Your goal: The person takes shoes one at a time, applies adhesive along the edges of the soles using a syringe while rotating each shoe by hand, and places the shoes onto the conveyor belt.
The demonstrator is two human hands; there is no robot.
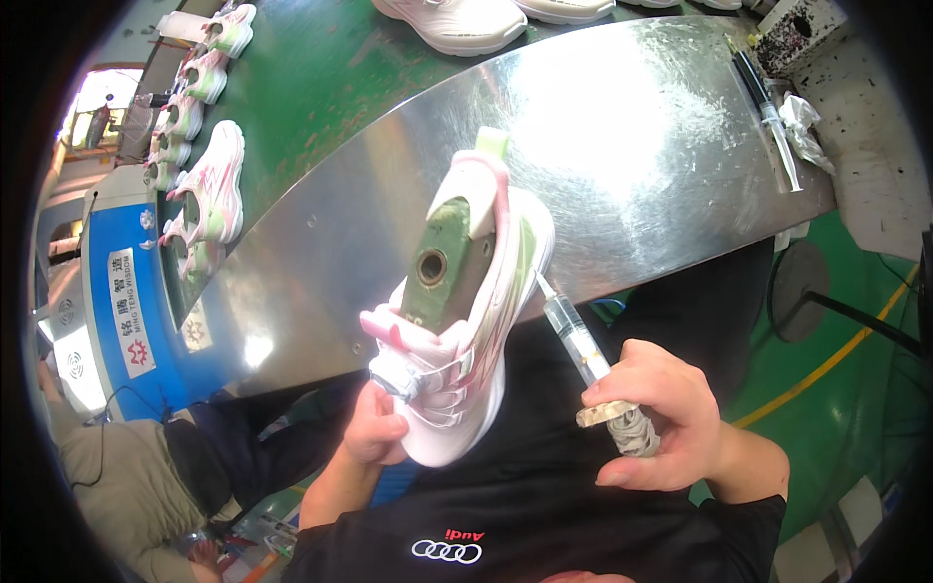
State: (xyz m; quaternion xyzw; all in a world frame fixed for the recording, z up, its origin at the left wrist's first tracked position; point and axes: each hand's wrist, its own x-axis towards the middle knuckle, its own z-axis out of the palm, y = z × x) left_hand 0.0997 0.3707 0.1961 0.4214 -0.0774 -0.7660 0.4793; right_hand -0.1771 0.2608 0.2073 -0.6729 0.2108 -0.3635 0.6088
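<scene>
A pink and white sneaker (452, 389), with a green shoe last (449, 262) inside it, is tilted over the near edge of the metal worktop. My left hand (376, 426) grips it by the toe, fingers partly hidden behind the shoe. In my right hand (671, 413) is a clear syringe (575, 340) with wrapping around its rear end. Its tip points up and left, close to the shoe's sole edge; whether they touch I cannot tell.
The shiny metal worktop (622, 233) borders a green conveyor (321, 107). Several finished-looking sneakers (216, 185) line its left side; pale shoes (462, 21) stand at the far edge. Another syringe (777, 131) and crumpled tissue (802, 121) lie at right. A co-worker (136, 486) is at lower left.
</scene>
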